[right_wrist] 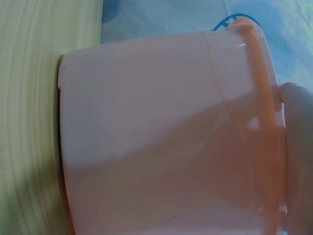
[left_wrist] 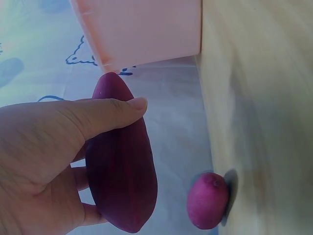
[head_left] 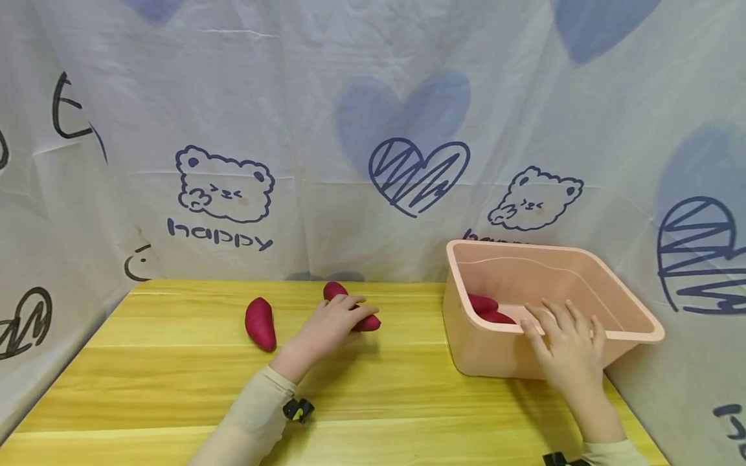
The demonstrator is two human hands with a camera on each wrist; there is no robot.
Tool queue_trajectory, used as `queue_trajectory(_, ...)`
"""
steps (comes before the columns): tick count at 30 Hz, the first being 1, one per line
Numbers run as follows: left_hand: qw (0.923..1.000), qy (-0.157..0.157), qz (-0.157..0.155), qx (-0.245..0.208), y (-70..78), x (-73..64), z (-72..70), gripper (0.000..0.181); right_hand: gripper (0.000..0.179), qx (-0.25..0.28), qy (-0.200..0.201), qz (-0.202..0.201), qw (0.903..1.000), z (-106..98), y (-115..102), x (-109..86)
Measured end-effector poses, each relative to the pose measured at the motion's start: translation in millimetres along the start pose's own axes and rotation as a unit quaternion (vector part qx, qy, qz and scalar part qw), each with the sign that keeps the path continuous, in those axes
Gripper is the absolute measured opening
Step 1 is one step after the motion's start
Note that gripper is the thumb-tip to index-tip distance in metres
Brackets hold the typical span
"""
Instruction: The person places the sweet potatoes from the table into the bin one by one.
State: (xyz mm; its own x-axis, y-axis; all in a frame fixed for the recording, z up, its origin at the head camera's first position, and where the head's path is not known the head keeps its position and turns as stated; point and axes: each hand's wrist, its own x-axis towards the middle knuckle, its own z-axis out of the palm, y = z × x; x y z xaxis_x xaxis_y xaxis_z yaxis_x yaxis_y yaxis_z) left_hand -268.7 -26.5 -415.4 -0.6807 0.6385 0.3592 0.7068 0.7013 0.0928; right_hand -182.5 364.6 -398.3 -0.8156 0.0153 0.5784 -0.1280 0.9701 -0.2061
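Note:
My left hand grips a purple-red sweet potato a little over the table, its two ends sticking out past the fingers. In the left wrist view the thumb lies across it near one end. To the left of this hand, another sweet potato lies on the table. At the near rim of a pink plastic tub is my right hand, fingers spread and nothing held. The right wrist view shows part of that hand at the rim. Inside the tub's left side lie two sweet potatoes, partly hidden by the wall.
The yellow wood-grain table ends at the back against a pale curtain printed with hearts and bears. The curtain also hangs along both sides. Standing at the table's right end, the tub comes close to the back and right curtain.

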Motion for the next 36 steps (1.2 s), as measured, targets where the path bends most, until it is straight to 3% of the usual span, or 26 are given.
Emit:
queue_trajectory(5,0.9998,0.014,0.002,0.011,-0.7,2.9,-6.0,0.047,0.042,0.000,0.004,-0.003,1.0000,0,0,0.3)
queue_trajectory(23,0.9997,0.017,0.000,0.014,0.7,12.1,-16.7,0.048,0.042,0.005,0.002,-0.002,1.0000,-1,-2,0.3)
queue_trajectory(36,0.9998,0.011,0.000,0.016,13.7,36.6,-29.6,0.047,0.043,0.002,0.001,-0.001,1.0000,-1,-1,0.5)
